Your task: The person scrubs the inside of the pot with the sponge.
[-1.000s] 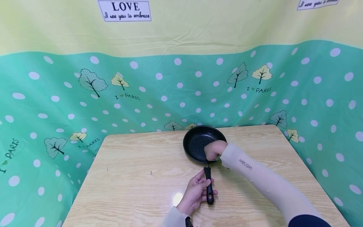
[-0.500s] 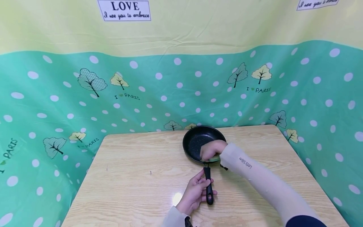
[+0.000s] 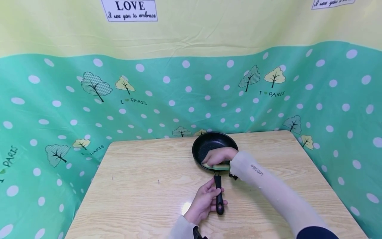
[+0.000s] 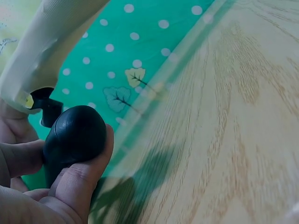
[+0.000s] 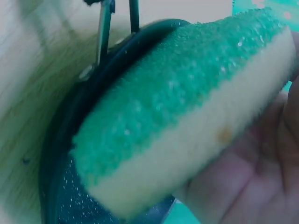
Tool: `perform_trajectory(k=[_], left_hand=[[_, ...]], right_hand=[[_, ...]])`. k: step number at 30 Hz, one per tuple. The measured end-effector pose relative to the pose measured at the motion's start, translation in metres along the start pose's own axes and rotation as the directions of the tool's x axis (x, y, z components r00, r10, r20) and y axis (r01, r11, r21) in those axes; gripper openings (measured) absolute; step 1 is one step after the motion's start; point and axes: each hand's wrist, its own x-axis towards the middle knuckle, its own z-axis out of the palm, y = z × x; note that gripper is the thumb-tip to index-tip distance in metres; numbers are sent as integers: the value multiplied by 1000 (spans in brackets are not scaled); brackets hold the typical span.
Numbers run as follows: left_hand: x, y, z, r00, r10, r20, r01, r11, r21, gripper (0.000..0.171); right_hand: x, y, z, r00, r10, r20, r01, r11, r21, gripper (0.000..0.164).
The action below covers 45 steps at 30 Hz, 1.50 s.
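Observation:
A black frying pan (image 3: 209, 143) sits near the back of the table, its handle (image 3: 219, 196) pointing toward me. My left hand (image 3: 204, 200) grips that handle, thumb on top and fingers beneath; in the left wrist view the rounded handle end (image 4: 79, 133) shows between thumb and fingers. Inside the pan's near side, my right hand (image 3: 219, 156) holds a sponge (image 3: 221, 166). The right wrist view shows the sponge (image 5: 187, 107) up close, with a rough green layer over a cream one, beside the pan's near wall and the metal handle bracket (image 5: 105, 35).
The light wood table (image 3: 143, 186) runs back to a green and yellow patterned cloth (image 3: 167, 96) that hangs behind it and on both sides. The right forearm in a pale sleeve (image 3: 271, 189) crosses over the table's right part.
My right hand has moved left along the pan's near side with the sponge, which shows more now. The left hand and the pan have stayed almost still.

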Motion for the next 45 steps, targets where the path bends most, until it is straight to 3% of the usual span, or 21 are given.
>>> perform_trajectory(k=[9, 15, 19, 26, 31, 33, 35, 38, 42, 45], left_hand=[[1, 2, -1, 1000, 2, -4, -2, 1000, -3, 68], [1, 1, -1, 1000, -16, -12, 16, 1000, 2, 68], [1, 0, 0, 1000, -21, -17, 21, 1000, 1, 68], [0, 0, 1, 1000, -17, -21, 17, 1000, -4, 68], [-1, 0, 2, 1000, -12, -28, 12, 1000, -2, 69], [0, 0, 2, 999, -14, -30, 14, 1000, -4, 69], [-1, 1, 1, 999, -14, -31, 13, 1000, -6, 69], [-1, 1, 1, 1000, -12, -28, 12, 1000, -8, 69], [-2, 1, 1, 1000, -9, -17, 9, 1000, -9, 70], [-3, 1, 1, 1000, -5, -17, 5, 1000, -6, 70]], right_hand=[[12, -6, 6, 994, -41, -97, 46, 998, 50, 56], [18, -10, 12, 984, -35, -176, 65, 983, 169, 57], [23, -12, 16, 976, 0, -216, 65, 954, 294, 58], [29, -21, 15, 973, 98, -208, 16, 873, 487, 62], [38, -25, 11, 965, 141, -223, 8, 829, 559, 25], [41, -26, 9, 960, 155, -231, 6, 819, 573, 25], [45, -27, 8, 955, 166, -247, 3, 825, 565, 40], [50, -25, 7, 939, 176, -297, -1, 862, 507, 65], [56, -20, 6, 911, 177, -372, -34, 932, 361, 69], [61, -14, 4, 908, 152, -390, -85, 980, 182, 67]])
